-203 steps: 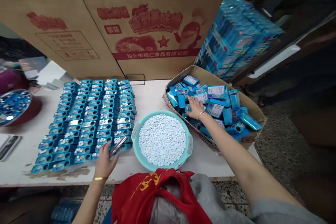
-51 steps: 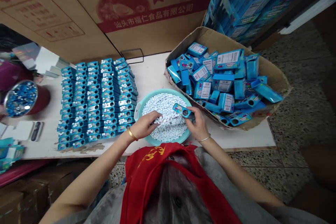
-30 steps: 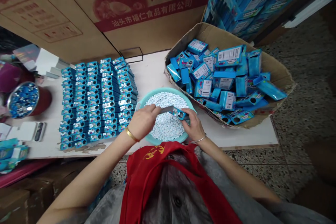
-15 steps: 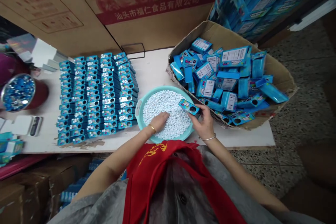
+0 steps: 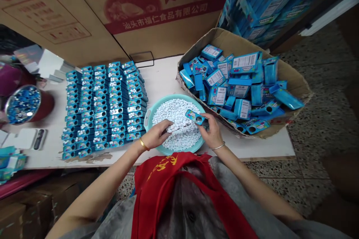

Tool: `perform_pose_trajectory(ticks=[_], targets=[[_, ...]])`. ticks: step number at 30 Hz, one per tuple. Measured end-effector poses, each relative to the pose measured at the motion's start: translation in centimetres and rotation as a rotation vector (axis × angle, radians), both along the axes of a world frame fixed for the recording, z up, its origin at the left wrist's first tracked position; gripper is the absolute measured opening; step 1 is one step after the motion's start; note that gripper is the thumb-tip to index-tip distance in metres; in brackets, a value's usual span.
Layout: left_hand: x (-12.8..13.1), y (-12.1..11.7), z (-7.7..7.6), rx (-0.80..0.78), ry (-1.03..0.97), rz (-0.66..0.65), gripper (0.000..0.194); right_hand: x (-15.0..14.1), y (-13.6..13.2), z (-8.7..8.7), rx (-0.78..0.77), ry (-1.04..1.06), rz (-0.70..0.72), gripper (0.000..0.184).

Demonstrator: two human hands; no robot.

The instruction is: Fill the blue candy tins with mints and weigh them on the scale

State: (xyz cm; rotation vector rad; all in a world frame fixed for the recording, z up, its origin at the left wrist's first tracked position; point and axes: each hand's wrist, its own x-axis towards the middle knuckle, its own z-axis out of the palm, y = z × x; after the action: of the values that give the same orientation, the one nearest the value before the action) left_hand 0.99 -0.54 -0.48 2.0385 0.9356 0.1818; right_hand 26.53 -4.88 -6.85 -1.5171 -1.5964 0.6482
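Note:
A light-green basin [image 5: 148, 117] full of small white candies [image 5: 182, 142] stands in front of me. My left hand [image 5: 157, 133] is over its left side, the fingers curled together with white candies at the fingertips. How many it holds is hidden. My right hand [image 5: 211, 132] is at the basin's right rim, closed round one end of a small blue candy box [image 5: 195, 117]. The box is tilted over the candies, its printed end with a dark round hole facing up.
Left of the basin, blue boxes [image 5: 102, 108] stand in rows, many topped with white candies. On the right, a cut-down carton [image 5: 303, 82] holds loose blue boxes. Large cartons [image 5: 157, 37] stand behind. A bucket [image 5: 46, 106] of shiny blue pieces is far left.
My left hand has risen out of the candies and moved a little left. My right hand and the blue box have shifted slightly left. The view has tilted a little.

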Motion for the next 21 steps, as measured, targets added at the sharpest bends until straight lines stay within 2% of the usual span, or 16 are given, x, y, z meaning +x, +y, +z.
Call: perform_pose_trajectory(ticks=[5, 9, 12, 17, 21], targets=[[1.9, 1.6, 4.7, 0.099, 0.288, -0.128, 0.024, -1.5, -0.1, -0.3, 0.071, -0.071, 0.146, 0.044], [4.6, 2.0, 7.5, 0.134, 0.632, -0.219, 0.025, -2.4, -0.3, -0.6, 0.100, -0.077, 0.194, 0.046], [6.6, 1.8, 9.2, 0.186, 0.788, -0.240, 0.029, -2.8, -0.4, -0.8, 0.094, -0.069, 0.204, 0.045], [8.2, 1.1, 10.6, 0.269, 0.834, -0.257, 0.029, -2.9, -0.3, -0.6, 0.042, -0.040, 0.186, 0.041], [6.6, 1.1, 10.1, 0.282, 0.726, -0.223, 0.031, -2.6, -0.4, -0.5, -0.046, 0.017, 0.131, 0.034]])
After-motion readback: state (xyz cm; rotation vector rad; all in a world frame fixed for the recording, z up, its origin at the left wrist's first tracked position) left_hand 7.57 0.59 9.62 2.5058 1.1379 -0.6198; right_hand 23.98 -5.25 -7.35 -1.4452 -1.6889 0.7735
